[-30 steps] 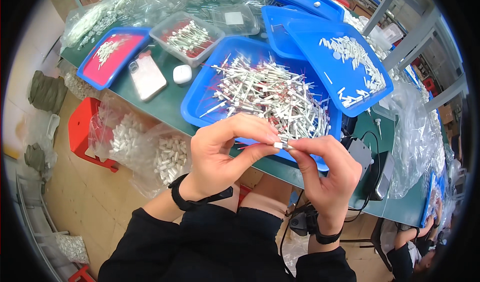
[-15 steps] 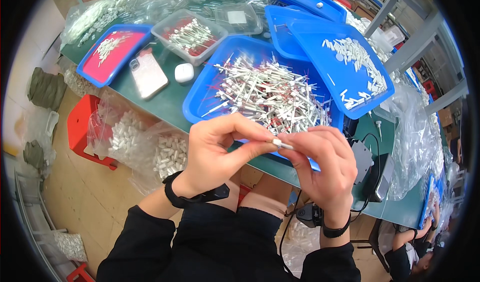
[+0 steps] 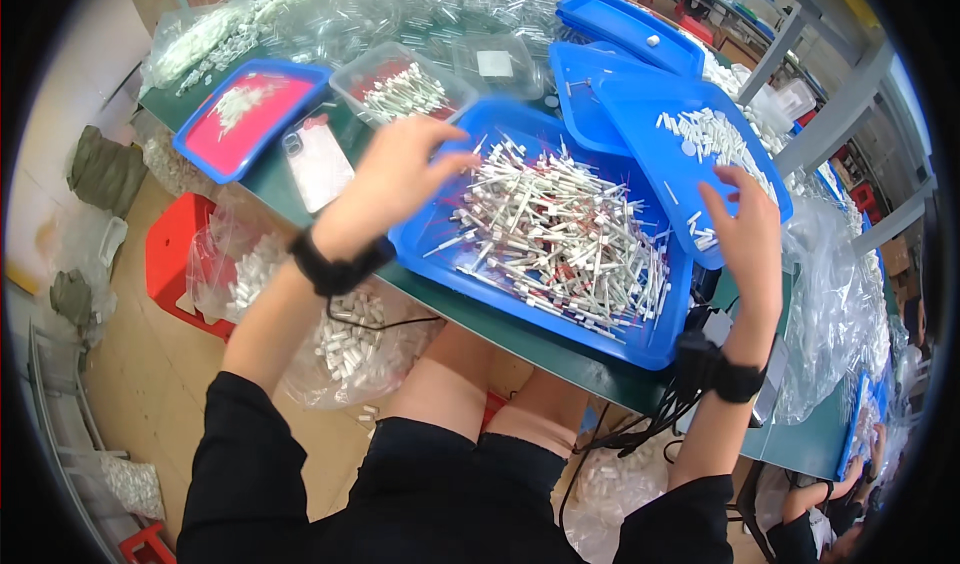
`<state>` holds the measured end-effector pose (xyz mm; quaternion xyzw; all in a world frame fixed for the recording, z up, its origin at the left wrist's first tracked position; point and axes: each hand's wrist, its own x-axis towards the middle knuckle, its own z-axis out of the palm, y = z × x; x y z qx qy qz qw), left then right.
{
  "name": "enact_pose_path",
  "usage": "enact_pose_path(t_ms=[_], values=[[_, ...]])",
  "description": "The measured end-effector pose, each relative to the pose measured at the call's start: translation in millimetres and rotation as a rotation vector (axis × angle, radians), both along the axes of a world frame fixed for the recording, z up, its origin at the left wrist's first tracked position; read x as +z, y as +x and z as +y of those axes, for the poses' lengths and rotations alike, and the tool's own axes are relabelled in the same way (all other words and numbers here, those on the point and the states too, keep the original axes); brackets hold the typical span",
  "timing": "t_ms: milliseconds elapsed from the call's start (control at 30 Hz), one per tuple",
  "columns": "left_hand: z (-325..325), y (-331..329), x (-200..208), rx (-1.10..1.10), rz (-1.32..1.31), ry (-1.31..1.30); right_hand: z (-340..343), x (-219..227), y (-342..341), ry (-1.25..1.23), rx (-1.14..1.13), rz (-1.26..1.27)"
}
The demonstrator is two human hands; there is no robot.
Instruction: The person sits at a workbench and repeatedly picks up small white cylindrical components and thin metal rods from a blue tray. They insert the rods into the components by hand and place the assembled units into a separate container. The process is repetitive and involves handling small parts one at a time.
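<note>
My left hand [image 3: 405,169], smeared a little by motion, hangs over the left rim of a deep blue tray [image 3: 640,354]. Its thumb and fingers are apart with nothing seen between them. In that tray lies a heap of thin white sticks with red ends [image 3: 560,234]. My right hand [image 3: 748,239] is at the near edge of a flat blue tray [image 3: 625,99], fingers curved and apart, apparently holding nothing. Short white tube pieces [image 3: 720,139] lie on that flat tray, close to the right fingertips.
At the left are a clear box of white sticks [image 3: 440,114], a pink-lined blue tray [image 3: 215,149] and a phone [image 3: 318,169]. A red stool [image 3: 175,264] and bags of white pieces [image 3: 345,349] stand below. Black cables [image 3: 640,434] hang by my right wrist.
Both hands have let go of the small white piece they held together and moved apart. The left went up and left, the right up and right to the flat blue tray.
</note>
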<state>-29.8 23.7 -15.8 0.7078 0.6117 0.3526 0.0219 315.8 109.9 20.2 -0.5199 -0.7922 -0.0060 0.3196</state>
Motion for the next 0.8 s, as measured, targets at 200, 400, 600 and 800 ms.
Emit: enact_pose_path(t_ms=[200, 400, 600, 800], values=[[73, -90, 5, 0.168, 0.375, -0.031, 39, -17, 24, -0.304, -0.138, -0.254], [80, -74, 5, 0.16, 0.417, -0.291, 18, -17, 1, -0.296, 0.112, -0.1], [84, -80, 7, 0.098, 0.277, -0.26, 26, -25, 11, -0.116, 0.199, -0.027], [90, -99, -2, 0.076, 0.2, -0.244, 32, -29, 14, -0.15, 0.102, -0.057]])
